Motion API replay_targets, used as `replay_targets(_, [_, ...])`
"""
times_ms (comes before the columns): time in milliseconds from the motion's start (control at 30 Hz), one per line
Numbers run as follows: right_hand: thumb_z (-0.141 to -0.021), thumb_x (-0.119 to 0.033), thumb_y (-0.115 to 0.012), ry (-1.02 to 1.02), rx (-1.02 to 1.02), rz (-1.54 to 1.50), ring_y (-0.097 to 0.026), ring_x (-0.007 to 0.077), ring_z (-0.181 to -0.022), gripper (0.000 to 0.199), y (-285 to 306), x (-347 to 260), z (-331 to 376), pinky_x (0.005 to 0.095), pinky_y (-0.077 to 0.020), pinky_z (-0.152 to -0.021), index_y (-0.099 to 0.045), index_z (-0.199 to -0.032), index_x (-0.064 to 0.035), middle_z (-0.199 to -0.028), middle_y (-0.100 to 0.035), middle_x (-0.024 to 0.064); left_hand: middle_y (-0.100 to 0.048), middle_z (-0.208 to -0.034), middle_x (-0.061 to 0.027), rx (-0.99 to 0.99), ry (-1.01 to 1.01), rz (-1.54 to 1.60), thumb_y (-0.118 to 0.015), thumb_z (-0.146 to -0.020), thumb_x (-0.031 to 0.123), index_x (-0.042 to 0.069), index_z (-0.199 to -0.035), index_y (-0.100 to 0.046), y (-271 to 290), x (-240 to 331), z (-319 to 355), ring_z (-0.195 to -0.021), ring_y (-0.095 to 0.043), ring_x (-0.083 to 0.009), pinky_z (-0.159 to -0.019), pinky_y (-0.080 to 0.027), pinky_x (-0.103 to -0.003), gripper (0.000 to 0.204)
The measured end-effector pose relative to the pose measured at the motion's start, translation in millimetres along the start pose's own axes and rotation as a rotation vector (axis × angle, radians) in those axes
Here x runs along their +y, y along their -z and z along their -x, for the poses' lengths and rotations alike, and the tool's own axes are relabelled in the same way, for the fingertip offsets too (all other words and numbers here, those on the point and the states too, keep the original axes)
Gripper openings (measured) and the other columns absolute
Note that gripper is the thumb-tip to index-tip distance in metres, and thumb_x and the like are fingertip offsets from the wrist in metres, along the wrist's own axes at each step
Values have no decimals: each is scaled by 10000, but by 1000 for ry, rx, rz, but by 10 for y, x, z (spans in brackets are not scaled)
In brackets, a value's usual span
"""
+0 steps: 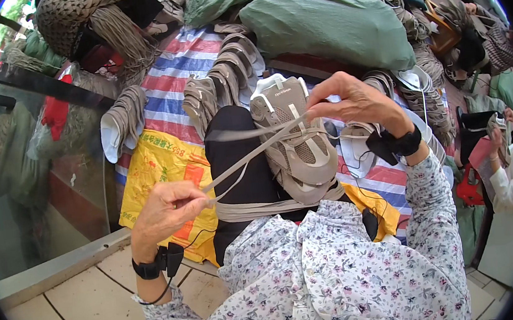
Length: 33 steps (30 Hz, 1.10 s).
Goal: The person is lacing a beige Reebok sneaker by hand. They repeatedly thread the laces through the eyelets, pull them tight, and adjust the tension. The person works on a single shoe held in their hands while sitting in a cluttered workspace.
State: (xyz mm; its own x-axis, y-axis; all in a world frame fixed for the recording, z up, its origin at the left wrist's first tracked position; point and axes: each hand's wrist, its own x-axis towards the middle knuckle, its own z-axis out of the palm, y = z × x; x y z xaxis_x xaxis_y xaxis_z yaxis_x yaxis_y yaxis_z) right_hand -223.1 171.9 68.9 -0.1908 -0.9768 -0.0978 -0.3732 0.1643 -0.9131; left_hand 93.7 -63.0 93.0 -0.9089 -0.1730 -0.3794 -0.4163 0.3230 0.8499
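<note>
A grey-beige sneaker upper (304, 170) with white trim and mesh panels lies on my dark-trousered lap, its toe toward me. Flat grey-beige shoelace (250, 155) stretches slantwise over it between my hands. My left hand (171, 211), left of the lap, pinches one stretch of lace between thumb and fingers. Higher and to the right, my right hand (353, 101) pinches the lace just above the upper's right side. A blurred strand trails leftward from near those fingers. Part of the lacing over the upper's tongue is visible. A bundle of laces (246, 211) lies across my lap below the toe.
Nested rows of similar uppers (231, 69) rest on a striped plastic sheet (166, 76) ahead. Behind them bulges a big green sack (323, 22). A yellow bag (157, 164) lies beside my left leg, near a glass panel (40, 183). Other people handle pieces at far right.
</note>
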Motion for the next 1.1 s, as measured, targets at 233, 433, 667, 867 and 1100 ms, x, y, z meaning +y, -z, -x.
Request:
replay_targets(233, [-859, -174, -713, -232, 154, 168, -507, 91, -637, 230, 447, 630, 485, 278, -427, -578, -699, -866, 55, -670, -603, 27, -674, -677, -36, 119, 164, 12, -639, -912, 140, -28, -889, -734, -186, -657, 164, -548, -602, -70, -499, -468, -212, 194])
replay_targets(433, [-850, -140, -698, -397, 225, 218, -519, 77, -638, 181, 679, 634, 717, 249, -427, -574, -703, -831, 40, -668, -601, 3, -688, -674, -52, 207, 260, 0, -643, -917, 164, -24, -891, -738, -246, -796, 285, -524, -615, -80, -499, -485, -212, 212])
replay_targets(667, [-866, -126, -690, -392, 298, 140, -533, 69, -665, 171, 659, 407, 740, 230, -442, -596, -702, -876, 44, -714, -616, 2, -689, -676, -52, 183, 324, -78, -652, -896, 147, -9, -888, -741, -279, -1040, 380, -528, -621, -93, -507, -493, -227, 180])
replay_targets(867, [-883, -94, -693, 64, 54, -124, -583, 100, -723, 141, -89, -139, 332, 247, -467, -654, -702, -933, 37, -818, -674, 39, -674, -1091, -111, 417, -32, -96, -621, -860, -2, -31, -1162, -656, -534, -106, 40, -723, -670, -103, -650, -546, -218, 306])
replay_targets(1100, [-863, -92, -704, 200, -1, -102, -641, 140, -737, 148, -576, -279, 104, 293, -495, -643, -699, -945, 31, -828, -703, 94, -658, -1086, -152, 255, -368, 212, -605, -879, -70, -70, -1245, -578, -1112, 420, -617, -859, -729, -184, -713, -579, -235, 367])
